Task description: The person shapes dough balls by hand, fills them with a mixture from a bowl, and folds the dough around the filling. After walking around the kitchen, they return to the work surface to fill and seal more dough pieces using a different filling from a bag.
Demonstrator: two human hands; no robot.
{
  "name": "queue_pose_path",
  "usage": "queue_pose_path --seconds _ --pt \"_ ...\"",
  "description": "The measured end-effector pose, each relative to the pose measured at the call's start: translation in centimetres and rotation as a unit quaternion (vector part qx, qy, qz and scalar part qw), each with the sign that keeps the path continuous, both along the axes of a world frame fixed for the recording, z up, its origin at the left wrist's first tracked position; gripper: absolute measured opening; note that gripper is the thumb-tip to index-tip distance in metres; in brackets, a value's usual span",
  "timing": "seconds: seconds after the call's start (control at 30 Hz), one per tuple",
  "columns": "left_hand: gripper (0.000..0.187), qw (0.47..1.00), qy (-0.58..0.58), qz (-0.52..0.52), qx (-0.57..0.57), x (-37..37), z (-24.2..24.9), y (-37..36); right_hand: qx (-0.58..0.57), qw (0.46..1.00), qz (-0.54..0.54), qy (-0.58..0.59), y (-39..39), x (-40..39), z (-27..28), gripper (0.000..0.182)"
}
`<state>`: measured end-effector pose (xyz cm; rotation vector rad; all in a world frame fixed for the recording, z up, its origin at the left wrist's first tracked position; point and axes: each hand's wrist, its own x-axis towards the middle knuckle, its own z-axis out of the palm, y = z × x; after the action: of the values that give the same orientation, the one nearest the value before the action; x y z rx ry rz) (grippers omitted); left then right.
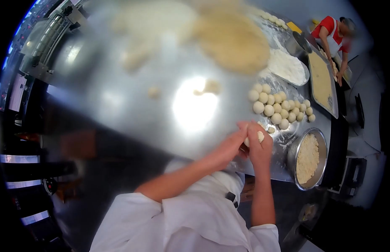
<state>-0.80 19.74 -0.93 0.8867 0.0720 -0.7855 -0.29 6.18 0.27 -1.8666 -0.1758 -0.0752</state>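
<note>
At the table's near edge my left hand and my right hand are closed together around a piece of pale dough. A whitish bit of it shows between the fingers; the rest is hidden. Just beyond the hands sits a cluster of round dough balls on the floured metal. A small dough scrap lies close to my right hand. To the right, a steel bowl holds a pale yellow, crumbly mixture.
Flour is heaped on the far right of the steel table, near a metal pot and a tray. A large tan dough mass looks blurred. A co-worker in red stands beyond. Roller machinery is at left.
</note>
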Motion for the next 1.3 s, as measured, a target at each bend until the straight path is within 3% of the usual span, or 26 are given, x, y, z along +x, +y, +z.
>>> queue_pose_path --seconds 0.1,0.17,0.27,0.4,0.47,0.53,0.6,0.67,0.73,0.8,0.87,0.97,1.07,1.2,1.27,1.3 --pt "0.047 0.996 0.008 0.075 -0.053 -0.9 0.1 -0.9 0.069 0.990 -0.107 0.060 1.8 -0.8 1.1 0.031" --pt "0.045 0.991 -0.006 0.106 -0.080 -1.1 -0.4 -0.6 0.061 0.986 -0.113 0.103 1.2 -0.7 0.9 0.032" --pt "0.045 0.993 -0.024 0.081 -0.088 -0.9 -0.5 0.8 0.074 0.997 0.006 0.026 1.7 -1.2 2.6 0.045" --pt "0.043 0.996 0.030 0.050 -0.071 -1.6 0.9 1.3 0.120 0.973 0.119 0.157 -0.8 -1.4 3.8 0.059" --pt "0.050 1.000 -0.012 -0.008 0.004 -1.5 1.0 1.0 0.048 0.978 0.102 0.174 -0.6 -1.8 3.4 0.054" --pt "0.055 0.998 -0.032 -0.034 0.046 -1.1 0.0 0.6 0.041 0.989 0.044 0.136 -0.1 -1.8 2.2 0.035" --pt "0.057 0.999 -0.012 0.019 0.024 -1.6 1.0 0.0 0.042 0.998 -0.012 0.037 0.2 -1.9 0.2 0.032" --pt "0.055 0.995 0.024 0.089 -0.023 -2.0 1.9 -0.8 0.028 0.998 -0.034 0.053 0.2 -2.1 0.4 0.033" --pt "0.053 0.995 0.015 0.097 -0.028 -2.2 1.7 -0.7 0.006 0.997 -0.063 0.050 0.4 -2.1 0.7 0.034" --pt "0.051 0.996 0.000 0.086 -0.032 -2.3 0.7 -0.3 0.165 0.979 -0.037 0.110 0.9 -2.2 1.1 0.035" --pt "0.050 0.997 -0.022 0.061 -0.038 -2.0 -1.1 0.6 0.206 0.968 0.008 0.145 0.7 -2.3 1.5 0.038" --pt "0.051 0.999 -0.028 -0.012 0.016 -2.2 -0.9 0.6 0.095 0.974 0.069 0.194 -0.9 -2.4 2.7 0.041" --pt "0.051 0.997 -0.042 -0.028 0.052 -1.7 -1.0 0.0 0.035 0.971 0.031 0.236 -0.8 -2.3 3.3 0.041" --pt "0.054 0.998 0.019 0.057 0.009 -2.3 -1.2 -0.9 0.013 0.993 -0.014 0.113 -0.5 -2.4 0.0 0.045" --pt "0.056 0.995 0.032 0.098 0.003 -2.6 1.0 -0.9 0.051 0.994 0.025 0.092 -0.8 -2.2 -1.2 0.050" --pt "0.057 0.997 0.016 0.072 0.013 -2.6 0.2 -0.6 0.111 0.986 0.062 0.104 -1.2 -2.2 -1.9 0.053"
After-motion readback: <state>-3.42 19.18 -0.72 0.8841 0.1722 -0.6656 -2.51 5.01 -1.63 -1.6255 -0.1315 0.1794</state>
